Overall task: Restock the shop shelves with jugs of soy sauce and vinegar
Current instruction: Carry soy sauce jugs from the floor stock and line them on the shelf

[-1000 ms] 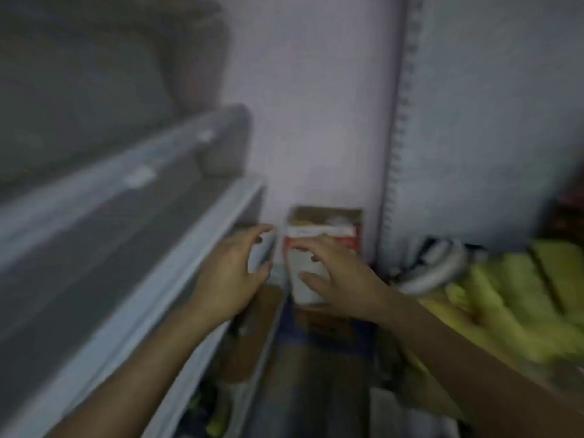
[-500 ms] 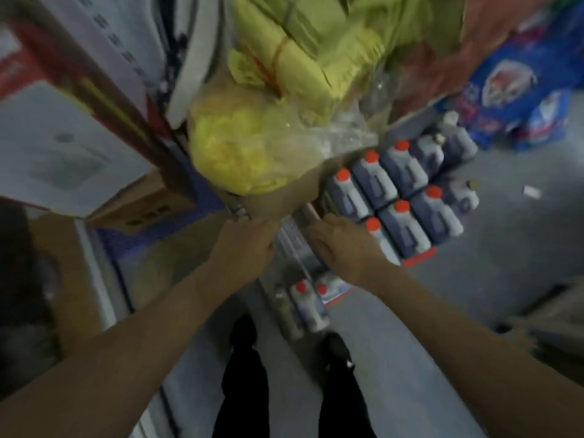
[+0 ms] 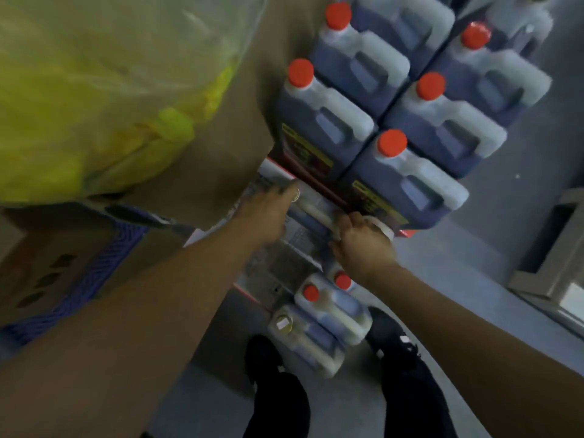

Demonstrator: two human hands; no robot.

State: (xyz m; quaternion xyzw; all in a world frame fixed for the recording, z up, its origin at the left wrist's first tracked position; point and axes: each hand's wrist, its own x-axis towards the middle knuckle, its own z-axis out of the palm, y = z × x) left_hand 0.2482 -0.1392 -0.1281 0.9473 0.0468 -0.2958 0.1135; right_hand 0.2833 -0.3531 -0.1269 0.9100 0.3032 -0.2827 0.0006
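Several dark soy sauce jugs (image 3: 420,172) with red caps stand packed together at the upper right, on a red-edged base. Just below them is a white and red carton (image 3: 300,238), held between my hands. My left hand (image 3: 268,205) is blurred and grips the carton's left far corner. My right hand (image 3: 360,248) curls its fingers over the carton's right edge, close to the nearest jug. Below the carton, more jugs (image 3: 335,311) lie on the floor, two with red caps and one with a pale cap.
A big clear bag of yellow goods (image 3: 104,99) sits on brown cardboard at the upper left. A cardboard box with blue print (image 3: 63,273) is at the left. My black shoes (image 3: 401,346) stand on the grey floor. A grey shelf base (image 3: 556,263) is at the right.
The view has swung down from the wall shelf to the floor. Both hands have brought the white and red carton down beside the soy sauce jugs, which now look much closer.
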